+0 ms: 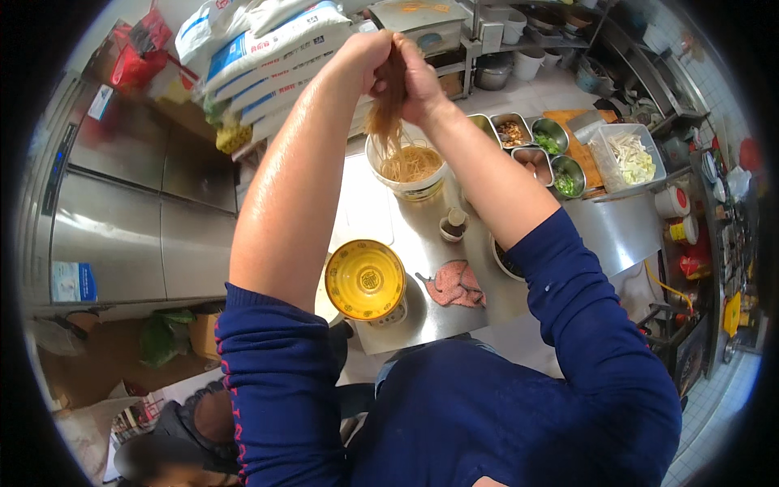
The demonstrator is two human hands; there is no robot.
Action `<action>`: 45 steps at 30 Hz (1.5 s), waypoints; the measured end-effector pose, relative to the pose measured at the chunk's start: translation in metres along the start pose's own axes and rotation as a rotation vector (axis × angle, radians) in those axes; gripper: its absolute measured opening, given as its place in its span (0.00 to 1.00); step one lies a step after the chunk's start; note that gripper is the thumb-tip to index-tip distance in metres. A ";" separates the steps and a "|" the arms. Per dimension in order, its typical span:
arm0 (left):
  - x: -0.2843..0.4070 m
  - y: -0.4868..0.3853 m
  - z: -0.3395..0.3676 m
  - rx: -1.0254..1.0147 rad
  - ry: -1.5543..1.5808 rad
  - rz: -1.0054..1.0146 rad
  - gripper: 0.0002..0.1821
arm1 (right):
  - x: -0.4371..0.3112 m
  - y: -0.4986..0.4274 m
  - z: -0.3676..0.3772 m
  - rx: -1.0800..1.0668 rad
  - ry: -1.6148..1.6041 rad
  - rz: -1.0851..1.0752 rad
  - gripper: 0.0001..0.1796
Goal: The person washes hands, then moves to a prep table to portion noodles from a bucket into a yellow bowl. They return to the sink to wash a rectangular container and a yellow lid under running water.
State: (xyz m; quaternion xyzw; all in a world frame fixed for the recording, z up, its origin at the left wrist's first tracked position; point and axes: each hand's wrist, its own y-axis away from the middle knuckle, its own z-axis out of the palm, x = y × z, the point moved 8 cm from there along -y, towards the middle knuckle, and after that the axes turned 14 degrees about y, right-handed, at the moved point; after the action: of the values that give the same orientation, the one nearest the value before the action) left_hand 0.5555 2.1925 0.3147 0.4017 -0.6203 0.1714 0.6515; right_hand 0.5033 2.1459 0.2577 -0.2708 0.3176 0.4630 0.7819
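Observation:
Both hands are raised at the far side of the steel table, above a white bucket point(420, 189) of thin brown noodles point(406, 164). My left hand point(365, 58) and my right hand point(420, 82) meet around one hank of noodles point(394, 91), whose loose ends hang down to the bucket. Fingertips of both hands are partly hidden by each other and by the strands. Nearer to me, a yellow patterned bowl point(365, 280) stands with nothing in it, on what looks like a kitchen scale point(397, 315).
A small bottle point(454, 225) and a pink cloth point(456, 285) lie between bowl and bucket's right. Steel containers of chopped greens point(548, 143), a cleaver point(587, 125) and a plastic tub of cut cabbage point(633, 159) stand right. Stacked sacks point(274, 58) rise behind. A person point(182, 438) is at lower left.

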 end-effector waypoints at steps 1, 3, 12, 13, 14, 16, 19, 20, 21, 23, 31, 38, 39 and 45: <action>0.006 0.001 0.003 -0.059 0.096 -0.023 0.18 | -0.009 0.002 0.005 -0.010 0.054 0.006 0.19; 0.022 0.002 -0.005 -0.103 -0.021 -0.055 0.20 | -0.026 0.006 0.017 -0.061 0.110 0.030 0.13; 0.076 0.098 -0.058 -0.561 0.507 0.337 0.26 | -0.090 0.015 0.103 -0.236 0.371 -0.031 0.12; 0.066 0.110 -0.076 -0.452 0.558 0.391 0.34 | -0.098 0.017 0.113 -0.251 0.372 -0.056 0.11; 0.059 0.118 -0.092 -0.356 0.540 0.360 0.35 | -0.109 0.019 0.134 -0.349 0.235 -0.139 0.07; 0.035 0.138 -0.117 -0.279 0.480 0.329 0.37 | -0.126 0.022 0.142 -0.197 0.420 -0.198 0.03; -0.007 0.172 -0.142 -0.262 0.318 0.424 0.35 | -0.136 0.029 0.184 -0.298 0.281 -0.174 0.03; -0.028 0.184 -0.147 -0.203 0.236 0.484 0.32 | -0.136 0.038 0.208 -0.495 0.209 -0.134 0.04; -0.044 0.197 -0.154 -0.152 0.146 0.571 0.32 | -0.134 0.041 0.219 -0.492 0.178 -0.105 0.04; -0.094 0.207 -0.167 -0.140 0.176 0.387 0.37 | -0.127 0.053 0.234 -0.475 0.116 -0.053 0.03; -0.335 0.300 -0.247 0.230 0.620 -0.037 0.28 | 0.019 0.158 0.187 -0.190 0.503 -0.074 0.12; -0.570 0.461 -0.293 0.657 0.581 -0.333 0.27 | 0.212 0.253 0.073 0.079 0.972 0.222 0.23; -0.602 0.484 -0.294 0.686 0.570 -0.397 0.27 | 0.224 0.263 0.062 0.103 1.166 0.193 0.23; -0.735 0.583 -0.283 0.800 0.233 -0.525 0.21 | 0.278 0.275 0.042 -0.358 2.076 0.119 0.25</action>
State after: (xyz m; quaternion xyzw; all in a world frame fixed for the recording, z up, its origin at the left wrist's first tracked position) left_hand 0.1983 2.9631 -0.1730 0.7414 -0.3064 0.2701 0.5324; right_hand 0.3700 2.4458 0.0417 -0.6296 0.7709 0.0817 0.0510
